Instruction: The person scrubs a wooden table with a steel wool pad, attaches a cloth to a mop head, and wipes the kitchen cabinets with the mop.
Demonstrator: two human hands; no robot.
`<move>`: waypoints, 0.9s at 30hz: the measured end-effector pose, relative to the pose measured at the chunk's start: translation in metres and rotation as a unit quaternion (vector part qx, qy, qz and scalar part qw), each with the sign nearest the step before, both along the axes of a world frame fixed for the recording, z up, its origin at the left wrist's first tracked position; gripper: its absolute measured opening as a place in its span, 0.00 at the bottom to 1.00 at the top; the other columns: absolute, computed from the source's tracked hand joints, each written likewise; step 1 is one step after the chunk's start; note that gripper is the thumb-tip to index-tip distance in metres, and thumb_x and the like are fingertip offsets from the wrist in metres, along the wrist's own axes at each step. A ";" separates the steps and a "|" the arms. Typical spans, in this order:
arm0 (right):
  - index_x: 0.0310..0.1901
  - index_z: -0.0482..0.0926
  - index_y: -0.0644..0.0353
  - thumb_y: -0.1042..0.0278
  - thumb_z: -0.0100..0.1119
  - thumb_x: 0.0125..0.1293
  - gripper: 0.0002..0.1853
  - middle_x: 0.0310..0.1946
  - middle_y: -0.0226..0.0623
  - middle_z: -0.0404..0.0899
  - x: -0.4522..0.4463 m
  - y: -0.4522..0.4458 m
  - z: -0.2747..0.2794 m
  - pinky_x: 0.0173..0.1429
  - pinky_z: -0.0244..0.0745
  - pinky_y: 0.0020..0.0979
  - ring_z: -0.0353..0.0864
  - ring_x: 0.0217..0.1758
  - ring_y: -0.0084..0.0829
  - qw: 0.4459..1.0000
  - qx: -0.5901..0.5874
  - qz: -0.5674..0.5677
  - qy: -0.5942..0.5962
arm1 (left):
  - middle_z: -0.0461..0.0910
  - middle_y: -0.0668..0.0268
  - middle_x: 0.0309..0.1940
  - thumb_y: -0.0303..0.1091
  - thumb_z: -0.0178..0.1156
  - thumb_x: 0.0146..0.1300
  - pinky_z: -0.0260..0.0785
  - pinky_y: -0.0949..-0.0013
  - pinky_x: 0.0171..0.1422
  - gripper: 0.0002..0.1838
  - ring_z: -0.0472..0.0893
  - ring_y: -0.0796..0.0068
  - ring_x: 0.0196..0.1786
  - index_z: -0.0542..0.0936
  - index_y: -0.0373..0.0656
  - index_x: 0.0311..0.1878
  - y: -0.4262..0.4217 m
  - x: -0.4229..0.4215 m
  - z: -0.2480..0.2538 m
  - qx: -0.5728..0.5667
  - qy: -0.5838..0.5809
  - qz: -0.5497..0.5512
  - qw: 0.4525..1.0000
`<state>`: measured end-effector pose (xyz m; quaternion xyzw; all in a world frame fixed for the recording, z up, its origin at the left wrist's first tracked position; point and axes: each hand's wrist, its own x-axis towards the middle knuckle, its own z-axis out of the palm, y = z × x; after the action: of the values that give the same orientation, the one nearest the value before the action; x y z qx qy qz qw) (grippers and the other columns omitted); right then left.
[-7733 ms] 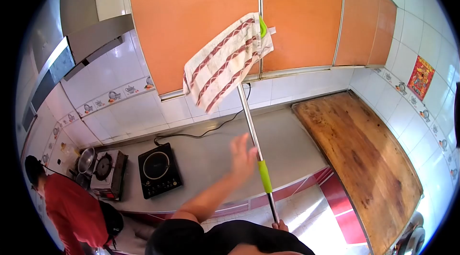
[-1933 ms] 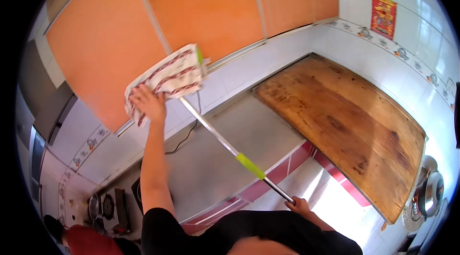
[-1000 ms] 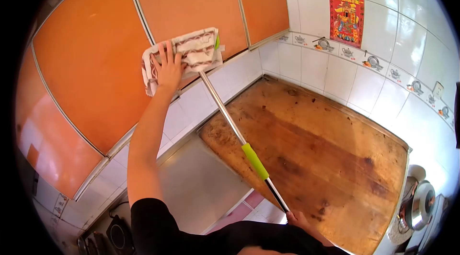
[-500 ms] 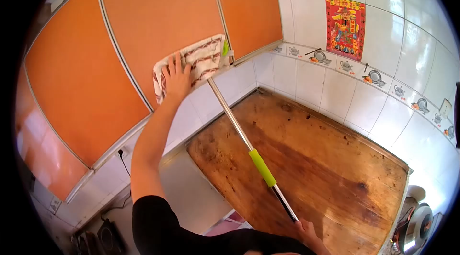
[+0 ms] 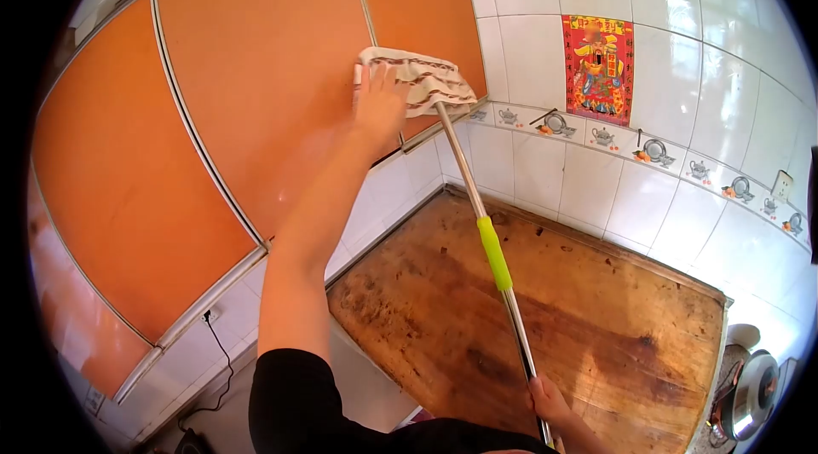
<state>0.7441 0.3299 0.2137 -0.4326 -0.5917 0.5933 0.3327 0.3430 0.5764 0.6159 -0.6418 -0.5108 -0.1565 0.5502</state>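
A flat mop (image 5: 458, 151) with a silver pole and a lime-green sleeve slants up across the view. Its head wears a cream cloth pad with brown stripes (image 5: 434, 79), which lies against the orange cabinet doors (image 5: 264, 53) near the right-hand seam. My left hand (image 5: 381, 104) rests on the pad's left end, slightly blurred, fingers stretched out flat. Low on the pole, my right hand (image 5: 550, 400) is wrapped round the metal tube.
Below the cabinets is a stained wooden board (image 5: 545, 318) against white tiled walls (image 5: 596, 181). A red poster (image 5: 598, 70) hangs on the tiles. At lower right stands a lidded pot (image 5: 754, 394); at left a black cord (image 5: 226, 360) runs from a socket.
The mop head and my left hand have moved right along the cabinet doors, across the seam. The pole now stands steeper, still held by my right hand. The view has shifted slightly.
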 end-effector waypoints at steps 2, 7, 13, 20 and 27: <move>0.33 0.70 0.58 0.48 0.41 0.74 0.21 0.16 0.30 0.68 -0.016 0.027 0.010 0.27 0.67 0.31 0.70 0.22 0.24 0.999 0.034 0.009 -0.024 | 0.65 0.47 0.63 0.33 0.65 0.50 0.43 0.44 0.74 0.23 0.59 0.48 0.70 0.77 0.44 0.52 -0.014 0.021 -0.023 -0.005 -0.063 -0.089 0.994; 0.32 0.69 0.58 0.49 0.41 0.74 0.20 0.15 0.31 0.67 -0.016 0.110 0.020 0.23 0.66 0.35 0.70 0.18 0.27 0.989 0.133 -0.044 -0.049 | 0.62 0.44 0.64 0.34 0.63 0.57 0.51 0.45 0.71 0.20 0.58 0.41 0.69 0.76 0.46 0.54 -0.072 0.043 -0.130 -0.137 -0.227 -0.254 0.930; 0.30 0.68 0.56 0.47 0.40 0.74 0.21 0.13 0.27 0.66 -0.012 0.202 0.110 0.19 0.61 0.28 0.66 0.15 0.21 0.979 0.191 -0.068 -0.034 | 0.57 0.49 0.69 0.42 0.59 0.64 0.51 0.50 0.73 0.21 0.56 0.46 0.71 0.74 0.46 0.58 -0.166 0.060 -0.259 -0.399 -0.392 -0.226 0.798; 0.29 0.64 0.57 0.42 0.34 0.74 0.26 0.12 0.28 0.61 -0.026 0.272 0.210 0.13 0.59 0.28 0.59 0.08 0.24 0.974 0.226 -0.028 0.019 | 0.61 0.48 0.67 0.48 0.56 0.65 0.54 0.56 0.71 0.25 0.61 0.48 0.69 0.73 0.44 0.61 -0.222 0.079 -0.348 -0.521 -0.466 -0.200 0.687; 0.24 0.68 0.57 0.39 0.36 0.72 0.29 0.14 0.31 0.64 0.006 0.247 0.098 0.25 0.62 0.36 0.64 0.20 0.27 0.970 0.207 -0.042 -0.122 | 0.66 0.48 0.63 0.47 0.57 0.65 0.60 0.59 0.67 0.24 0.67 0.53 0.65 0.73 0.42 0.59 -0.244 0.070 -0.387 -0.555 -0.439 -0.197 0.679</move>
<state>0.7504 0.5770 0.3120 -0.4477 -0.7193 0.3859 0.3652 0.4128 0.3321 0.2293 -0.7728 -0.5487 -0.2122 -0.2380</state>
